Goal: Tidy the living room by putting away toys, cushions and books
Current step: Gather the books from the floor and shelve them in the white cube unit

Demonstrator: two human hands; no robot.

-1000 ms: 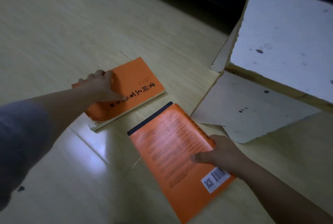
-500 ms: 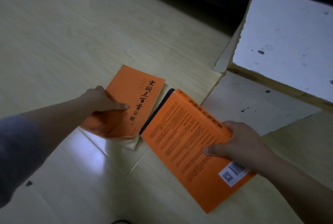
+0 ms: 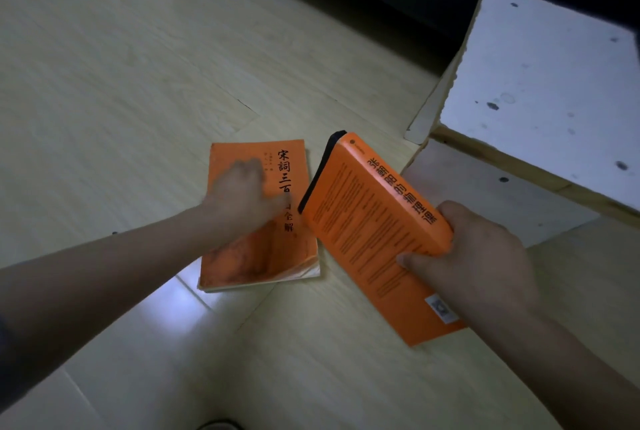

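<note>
Two orange paperbacks sit on the pale wood-plank floor [image 3: 121, 90]. The left book [image 3: 277, 246] lies flat and face up, black Chinese characters running down its cover; the left hand [image 3: 242, 197] rests on top of it, blurred, so I cannot tell whether the fingers grip or merely press. Just to its right, the thicker book [image 3: 363, 232] is tilted up off the floor with its spine uppermost and back cover showing — the right hand [image 3: 474, 263] is clamped around its near end, thumb across the cover. Beyond the hands, at far right, stands a white speckled board structure [image 3: 540, 83] with a bare wooden edge.
</note>
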